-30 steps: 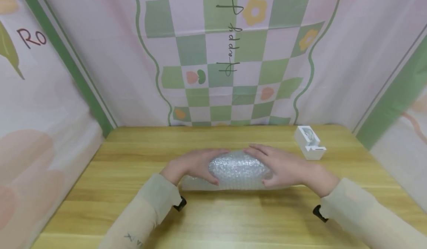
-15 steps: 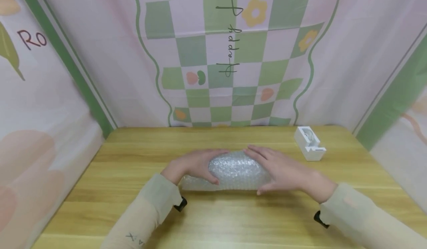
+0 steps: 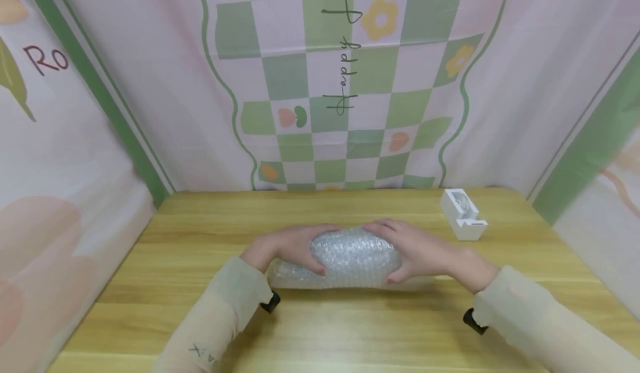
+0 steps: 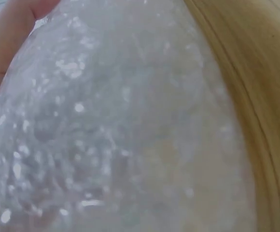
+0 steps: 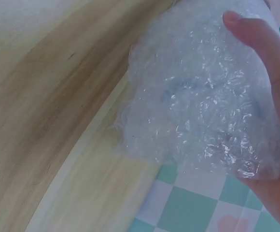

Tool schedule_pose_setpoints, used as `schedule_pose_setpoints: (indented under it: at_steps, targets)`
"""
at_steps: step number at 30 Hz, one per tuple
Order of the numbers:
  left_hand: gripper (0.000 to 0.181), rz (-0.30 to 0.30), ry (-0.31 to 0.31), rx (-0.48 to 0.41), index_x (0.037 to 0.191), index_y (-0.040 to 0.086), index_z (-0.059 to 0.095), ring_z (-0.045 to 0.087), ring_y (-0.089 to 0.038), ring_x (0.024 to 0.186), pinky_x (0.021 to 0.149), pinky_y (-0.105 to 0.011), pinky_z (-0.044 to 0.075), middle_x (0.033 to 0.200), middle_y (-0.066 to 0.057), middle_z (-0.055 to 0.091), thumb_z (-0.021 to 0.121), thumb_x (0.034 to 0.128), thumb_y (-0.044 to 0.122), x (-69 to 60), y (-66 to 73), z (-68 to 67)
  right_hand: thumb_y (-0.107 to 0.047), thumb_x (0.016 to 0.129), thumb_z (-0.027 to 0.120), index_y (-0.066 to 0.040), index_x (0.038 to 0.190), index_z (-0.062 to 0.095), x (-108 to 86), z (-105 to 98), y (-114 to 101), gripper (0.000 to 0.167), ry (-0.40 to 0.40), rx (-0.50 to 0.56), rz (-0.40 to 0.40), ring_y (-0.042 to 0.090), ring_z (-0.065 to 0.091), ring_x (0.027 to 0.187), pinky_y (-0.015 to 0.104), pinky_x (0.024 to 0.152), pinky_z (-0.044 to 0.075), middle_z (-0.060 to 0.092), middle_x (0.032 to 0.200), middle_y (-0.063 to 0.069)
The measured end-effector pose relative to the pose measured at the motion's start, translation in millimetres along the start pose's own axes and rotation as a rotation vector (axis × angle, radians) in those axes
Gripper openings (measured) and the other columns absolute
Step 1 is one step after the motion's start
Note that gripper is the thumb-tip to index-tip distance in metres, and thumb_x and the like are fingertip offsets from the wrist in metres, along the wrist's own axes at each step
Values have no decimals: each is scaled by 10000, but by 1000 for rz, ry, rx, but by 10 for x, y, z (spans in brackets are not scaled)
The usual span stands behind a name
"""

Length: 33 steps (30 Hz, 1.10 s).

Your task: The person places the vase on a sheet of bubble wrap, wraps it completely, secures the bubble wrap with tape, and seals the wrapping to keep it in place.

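A rolled bundle of clear bubble wrap (image 3: pixel 355 259) lies across the wooden table in the head view. My left hand (image 3: pixel 295 248) grips its left part, thumb on the near side and fingers over the top. From the other end my right hand (image 3: pixel 420 250) holds it the same way. Close up, the bubble wrap (image 4: pixel 120 116) fills most of the left wrist view. In the right wrist view, the thumb presses on the bubble wrap (image 5: pixel 198 96) and a loose layer edge shows at its end. What may lie inside the wrap is hidden.
A white tape dispenser (image 3: pixel 462 217) with a roll of tape stands at the back right of the wooden table (image 3: pixel 350 328). Printed cloth curtains (image 3: pixel 330 84) hang behind the table and at both sides.
My right thumb has slid left along the near side of the wrap, dipping and rising again. The bundle has shifted very slightly toward me; the left hand holds nearly the same place.
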<state>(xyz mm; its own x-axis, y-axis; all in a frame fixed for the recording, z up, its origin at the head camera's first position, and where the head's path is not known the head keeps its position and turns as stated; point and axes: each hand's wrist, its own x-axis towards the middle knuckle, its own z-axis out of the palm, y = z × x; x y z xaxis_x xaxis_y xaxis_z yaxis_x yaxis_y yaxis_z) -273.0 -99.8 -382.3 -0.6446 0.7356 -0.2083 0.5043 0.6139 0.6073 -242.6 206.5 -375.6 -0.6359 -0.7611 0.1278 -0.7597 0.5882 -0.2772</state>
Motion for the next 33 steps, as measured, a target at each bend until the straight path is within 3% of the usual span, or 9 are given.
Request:
schedule_pose_setpoints:
  at_steps: [9, 22, 28, 33]
  targets:
    - [998, -27, -27, -46, 1639, 214, 260, 309, -276, 1488, 1190, -515, 297, 1660, -33, 290, 846, 836, 306, -1, 19, -37, -329, 702, 941, -25, 1543, 401, 45, -56, 90, 1045, -55, 62, 33, 411, 493, 1331, 586, 1080, 435, 487, 1495, 193]
    - [990, -62, -26, -25, 1638, 283, 254, 292, -271, 1497, 1194, -523, 287, 1669, -4, 267, 840, 845, 363, -29, 7, -28, -311, 697, 937, -41, 1541, 411, 61, -45, 95, 1031, -64, 84, 30, 404, 491, 1338, 593, 1082, 431, 489, 1501, 181]
    - [987, -53, 30, -2, 1635, 272, 263, 324, -254, 1482, 1190, -489, 310, 1660, 1, 288, 853, 847, 342, -46, 13, -6, -306, 705, 932, -33, 1538, 413, 64, -46, 123, 1019, -68, 100, 28, 400, 502, 1326, 591, 1063, 448, 495, 1496, 187]
    - [898, 43, 128, 148, 1608, 207, 339, 362, -206, 1465, 1191, -416, 324, 1615, 5, 381, 836, 865, 291, -60, 82, 20, -331, 702, 930, 7, 1526, 413, 65, -48, 166, 1030, -61, 108, 29, 412, 512, 1313, 597, 1056, 451, 507, 1481, 211]
